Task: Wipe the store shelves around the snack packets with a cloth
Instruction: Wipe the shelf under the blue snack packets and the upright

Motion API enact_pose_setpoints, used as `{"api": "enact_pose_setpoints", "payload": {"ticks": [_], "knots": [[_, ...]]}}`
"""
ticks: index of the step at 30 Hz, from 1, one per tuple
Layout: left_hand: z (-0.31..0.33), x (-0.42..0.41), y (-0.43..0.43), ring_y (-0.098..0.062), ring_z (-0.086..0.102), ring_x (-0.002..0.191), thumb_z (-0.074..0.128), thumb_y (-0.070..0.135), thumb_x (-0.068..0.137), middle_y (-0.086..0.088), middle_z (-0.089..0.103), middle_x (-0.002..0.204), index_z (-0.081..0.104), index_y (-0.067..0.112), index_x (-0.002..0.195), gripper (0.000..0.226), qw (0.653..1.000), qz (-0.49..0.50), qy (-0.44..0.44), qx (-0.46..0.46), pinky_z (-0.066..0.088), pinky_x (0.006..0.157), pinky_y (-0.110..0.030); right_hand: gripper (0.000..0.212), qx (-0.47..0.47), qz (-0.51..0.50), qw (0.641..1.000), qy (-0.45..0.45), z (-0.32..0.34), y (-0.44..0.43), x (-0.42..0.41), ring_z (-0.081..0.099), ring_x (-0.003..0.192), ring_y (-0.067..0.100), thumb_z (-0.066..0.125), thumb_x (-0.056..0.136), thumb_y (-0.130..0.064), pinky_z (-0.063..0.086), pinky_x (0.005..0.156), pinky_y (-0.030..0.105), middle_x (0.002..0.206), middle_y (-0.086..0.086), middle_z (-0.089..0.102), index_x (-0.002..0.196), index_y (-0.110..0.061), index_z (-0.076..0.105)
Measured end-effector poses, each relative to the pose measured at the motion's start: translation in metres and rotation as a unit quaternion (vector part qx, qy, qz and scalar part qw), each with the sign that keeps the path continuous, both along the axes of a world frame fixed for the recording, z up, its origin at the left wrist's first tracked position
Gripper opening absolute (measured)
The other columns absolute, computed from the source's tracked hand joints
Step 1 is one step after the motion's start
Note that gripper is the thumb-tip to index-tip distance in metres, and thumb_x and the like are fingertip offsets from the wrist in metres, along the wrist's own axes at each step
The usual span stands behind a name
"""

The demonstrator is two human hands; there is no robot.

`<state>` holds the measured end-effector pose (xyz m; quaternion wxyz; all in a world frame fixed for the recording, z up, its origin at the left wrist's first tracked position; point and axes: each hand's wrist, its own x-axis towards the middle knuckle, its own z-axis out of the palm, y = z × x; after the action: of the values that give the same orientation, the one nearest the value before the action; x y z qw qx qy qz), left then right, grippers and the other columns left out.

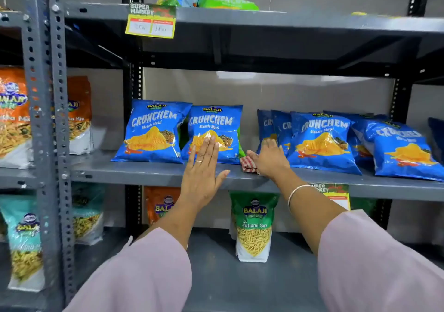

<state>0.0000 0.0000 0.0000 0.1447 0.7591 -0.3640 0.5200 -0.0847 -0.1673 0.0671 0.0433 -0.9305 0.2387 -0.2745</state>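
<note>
Head view, looking at a grey slotted-steel store rack. On the grey metal middle shelf (149,174), two blue Crunchem crisp packets (153,131) stand side by side at the left, and a leaning, overlapping cluster of the same blue packets (322,141) fills the right. Between the two groups lies an open strip of bare shelf. The right hand (269,157) reaches into this strip, its grip curled down onto a red-and-white checked cloth (248,163) bunched on the shelf near the front edge; most of the cloth is hidden under the palm. The left hand (204,167) is flat and open, fingers together, holding nothing, its fingertips against the front of the second left-hand packet. A clear band of shelf runs along the front edge before the packets. Pink sleeves cover both forearms. A yellow price tag (151,22) hangs from the upper shelf, its writing blurred. Below, a green Ratlami Sev pouch (253,225) stands upright. Packets at the far left and right are cut off.
</note>
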Motion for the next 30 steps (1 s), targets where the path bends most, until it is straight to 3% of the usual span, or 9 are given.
{"api": "enact_pose_setpoints", "payload": {"ticks": [2, 8, 10, 13, 16, 22, 26, 30], "knots": [[-0.001, 0.003, -0.002, -0.017, 0.001, 0.144, 0.001, 0.057, 0.097, -0.013, 0.026, 0.152, 0.028, 0.002, 0.144, 0.078, 1.000, 0.005, 0.013, -0.011, 0.014, 0.113, -0.043, 0.070, 0.029, 0.004, 0.998, 0.056, 0.001, -0.002, 0.004, 0.022, 0.144, 0.033, 0.029, 0.098, -0.049, 0.018, 0.120, 0.044, 0.154, 0.022, 0.029, 0.147, 0.001, 0.029], [-0.016, 0.023, -0.011, -0.026, 0.040, 0.132, -0.001, 0.055, 0.097, -0.011, 0.047, 0.141, 0.050, 0.003, 0.132, 0.081, 1.000, 0.025, 0.010, -0.004, 0.018, 0.109, -0.043, 0.071, 0.044, -0.010, 0.999, 0.016, 0.007, -0.008, 0.022, 0.028, 0.142, 0.033, 0.039, 0.096, -0.048, 0.025, 0.117, 0.042, 0.150, 0.022, 0.034, 0.141, 0.007, 0.034], [-0.017, 0.027, -0.014, -0.027, 0.053, 0.121, 0.002, 0.053, 0.098, -0.010, 0.060, 0.127, 0.063, 0.005, 0.119, 0.080, 0.999, 0.037, 0.014, -0.017, 0.027, 0.108, -0.045, 0.068, 0.054, -0.023, 0.998, 0.037, 0.009, -0.013, 0.029, 0.031, 0.140, 0.033, 0.041, 0.096, -0.047, 0.028, 0.115, 0.043, 0.147, 0.022, 0.039, 0.139, 0.006, 0.039], [-0.018, 0.028, -0.015, -0.026, 0.070, 0.087, 0.021, 0.049, 0.095, -0.009, 0.074, 0.093, 0.075, 0.007, 0.092, 0.068, 0.999, 0.027, 0.008, -0.037, 0.044, 0.096, -0.047, 0.063, 0.084, -0.037, 0.994, 0.062, 0.007, -0.019, 0.036, 0.037, 0.136, 0.034, 0.042, 0.096, -0.045, 0.032, 0.114, 0.043, 0.146, 0.020, 0.041, 0.136, 0.002, 0.044], [-0.018, 0.026, -0.012, -0.020, 0.069, 0.066, 0.009, 0.052, 0.098, -0.004, 0.073, 0.072, 0.074, 0.011, 0.077, 0.080, 0.999, 0.032, 0.019, -0.036, 0.048, 0.092, -0.041, 0.060, 0.118, -0.037, 0.987, 0.106, 0.006, -0.024, 0.043, 0.045, 0.131, 0.035, 0.043, 0.095, -0.044, 0.040, 0.110, 0.043, 0.145, 0.019, 0.045, 0.137, 0.000, 0.044], [-0.017, 0.028, -0.014, -0.022, 0.068, 0.061, 0.015, 0.051, 0.098, -0.004, 0.071, 0.067, 0.073, 0.010, 0.070, 0.076, 0.999, 0.018, 0.036, -0.035, 0.053, 0.067, -0.034, 0.074, 0.151, -0.012, 0.971, 0.187, 0.009, -0.014, 0.043, 0.034, 0.141, 0.032, 0.041, 0.093, -0.054, 0.029, 0.117, 0.041, 0.156, 0.014, 0.031, 0.148, -0.005, 0.030], [-0.018, 0.031, -0.014, -0.023, 0.066, 0.058, 0.031, 0.047, 0.093, -0.005, 0.069, 0.063, 0.071, 0.009, 0.068, 0.060, 0.998, 0.015, 0.040, -0.035, 0.050, 0.053, -0.030, 0.048, 0.105, -0.028, 0.982, 0.156, 0.005, -0.011, 0.042, 0.045, 0.132, 0.035, 0.035, 0.099, -0.026, 0.039, 0.110, 0.043, 0.147, 0.019, 0.043, 0.139, -0.001, 0.042], [-0.017, 0.028, -0.013, -0.023, 0.066, 0.059, 0.024, 0.049, 0.096, -0.005, 0.070, 0.066, 0.072, 0.009, 0.071, 0.067, 0.998, 0.004, 0.049, -0.025, 0.050, 0.055, -0.030, 0.039, 0.070, -0.053, 0.991, 0.098, 0.002, -0.005, 0.036, 0.048, 0.129, 0.036, 0.037, 0.096, -0.009, 0.041, 0.104, 0.041, 0.141, 0.020, 0.048, 0.133, 0.000, 0.047]]}}
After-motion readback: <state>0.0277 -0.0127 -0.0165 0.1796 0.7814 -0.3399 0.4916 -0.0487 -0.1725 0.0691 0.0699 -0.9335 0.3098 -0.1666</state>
